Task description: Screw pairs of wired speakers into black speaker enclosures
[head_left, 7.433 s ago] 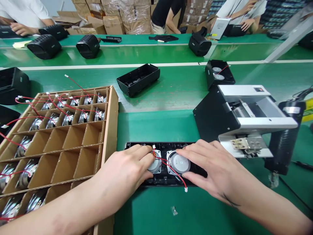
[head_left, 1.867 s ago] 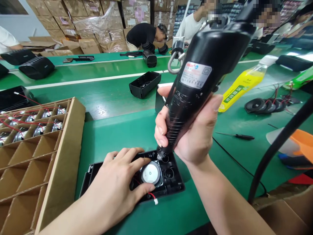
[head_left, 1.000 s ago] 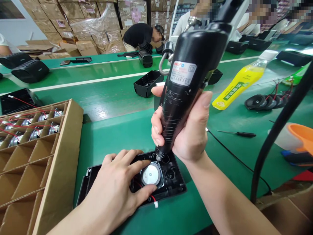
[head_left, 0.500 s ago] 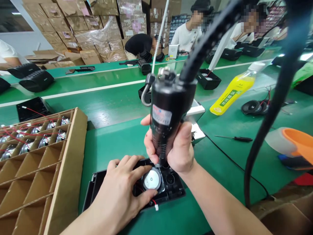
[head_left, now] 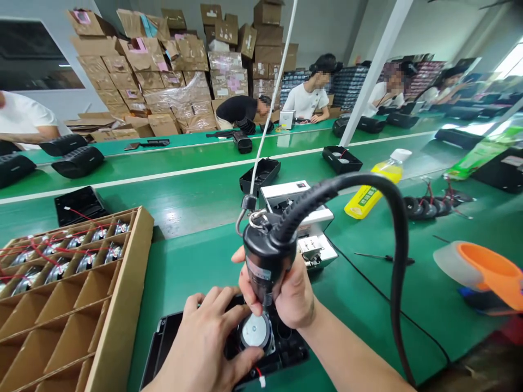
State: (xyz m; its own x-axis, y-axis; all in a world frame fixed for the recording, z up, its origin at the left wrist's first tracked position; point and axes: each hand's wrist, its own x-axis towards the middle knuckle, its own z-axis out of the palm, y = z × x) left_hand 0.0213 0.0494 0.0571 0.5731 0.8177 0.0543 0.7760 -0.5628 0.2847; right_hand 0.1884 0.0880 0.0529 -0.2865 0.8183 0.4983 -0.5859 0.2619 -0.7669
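My right hand (head_left: 290, 291) is wrapped round a black electric screwdriver (head_left: 267, 256), held upright with its tip down at the top edge of a round silver speaker driver (head_left: 254, 331). The driver sits in a black plastic panel (head_left: 294, 348) lying flat on the green bench. My left hand (head_left: 208, 340) lies flat on the panel with fingers spread around the driver's left and lower side, hiding the panel's left half. A thick black cable (head_left: 392, 228) arcs from the tool's top to the right, and a white cord (head_left: 269, 114) runs up from its hanger ring.
A cardboard divider tray (head_left: 118, 305) with several speaker drivers and red wires stands at left. Behind the tool sits a white and black machine (head_left: 294, 198). A yellow bottle (head_left: 371, 188), loose speakers (head_left: 420, 207), a small screwdriver (head_left: 384, 257) and an orange-lined cup (head_left: 482, 269) lie to the right. Other people work across the belts.
The view has tilted up, so the hands sit lower in frame. The screwdriver went from leaning right to upright, its tip still at the driver's top edge. My left hand stays on the panel.
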